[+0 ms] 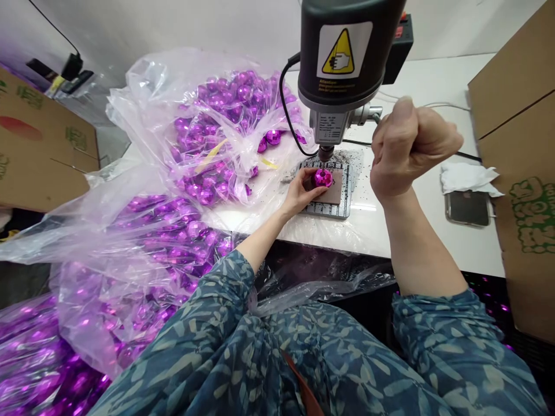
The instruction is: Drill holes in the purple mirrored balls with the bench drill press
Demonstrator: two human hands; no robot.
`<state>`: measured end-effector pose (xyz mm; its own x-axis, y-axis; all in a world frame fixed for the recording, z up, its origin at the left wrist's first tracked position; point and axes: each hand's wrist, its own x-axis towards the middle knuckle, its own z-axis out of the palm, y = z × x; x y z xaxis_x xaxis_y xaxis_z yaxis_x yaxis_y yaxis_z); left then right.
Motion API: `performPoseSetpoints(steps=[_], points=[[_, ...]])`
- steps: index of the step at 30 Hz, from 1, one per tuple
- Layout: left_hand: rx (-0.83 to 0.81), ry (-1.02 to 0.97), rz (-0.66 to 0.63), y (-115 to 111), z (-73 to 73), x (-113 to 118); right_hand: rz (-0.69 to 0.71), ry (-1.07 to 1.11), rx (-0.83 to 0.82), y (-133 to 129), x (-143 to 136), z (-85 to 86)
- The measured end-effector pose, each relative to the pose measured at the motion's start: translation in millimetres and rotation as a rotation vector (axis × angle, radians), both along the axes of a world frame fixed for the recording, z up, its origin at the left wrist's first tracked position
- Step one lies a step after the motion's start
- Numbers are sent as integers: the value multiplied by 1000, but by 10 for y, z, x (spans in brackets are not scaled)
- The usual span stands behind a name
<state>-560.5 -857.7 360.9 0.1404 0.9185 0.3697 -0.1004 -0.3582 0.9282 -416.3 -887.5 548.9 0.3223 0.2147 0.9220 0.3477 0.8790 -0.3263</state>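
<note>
My left hand (302, 192) pinches a shiny magenta ball (323, 178) between thumb and fingers. The ball rests on a brown block (333, 190) on the grey slotted base (346, 199) of a drill press (342, 69). Directly above the ball is the press's chuck (326, 153), with a small gap seen between them. My right hand (407, 147) is raised at the right of the press, its fingers wrapped round the press lever (375, 114), most of which the hand hides.
Clear plastic bags (147, 167) full of purple faceted balls (229, 104) cover the left side. Cardboard boxes (39, 144) stand at both edges. A phone (468, 208) and white tissue (468, 178) lie at the right. Dark shavings surround the base, and a black cable hangs beside the press.
</note>
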Motion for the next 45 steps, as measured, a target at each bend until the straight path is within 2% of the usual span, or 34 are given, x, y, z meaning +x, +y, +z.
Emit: performPoseSetpoints(steps=[2, 8, 11, 14, 18, 21, 23, 26, 30, 33, 36, 38, 41, 43, 45], points=[[3, -5, -9, 0, -2, 2, -22, -52, 12, 27, 38, -87], [14, 0, -15, 30, -24, 17, 19, -133, 187, 148, 130, -310], [15, -3, -10, 21, -3, 27, 62, -152, 224, 130, 138, -337], [17, -6, 1, -5, 30, 35, 112, -82, 189, 58, 77, -131], [8, -5, 24, -28, 58, 41, 204, 51, 0, 69, -70, 489], [-5, -18, 30, -37, 70, 42, 245, 115, -273, 174, -152, 922], [-15, -15, 34, -43, 79, 42, 224, 199, -436, 232, -180, 1099], [-32, -13, 53, -50, 87, 41, 230, 283, -561, 275, -192, 1215], [-97, -98, 89, -40, 85, 10, 237, 288, -651, 368, -163, 1251], [-155, -211, 164, -59, 104, -67, 244, 269, -639, 415, -86, 1203], [-185, -232, 206, -174, 188, -188, 362, 42, -609, 259, 6, 1047], [-183, -128, 115, -335, 296, -278, 404, -56, -590, 78, 38, 924], [-140, 197, -237, -696, 513, -393, 446, -68, -577, -56, 54, 826], [-85, 462, -487, -941, 647, -442, 480, -58, -567, 38, 68, 850], [-47, 651, -621, -1085, 735, -485, 516, -50, -554, 228, 80, 928]])
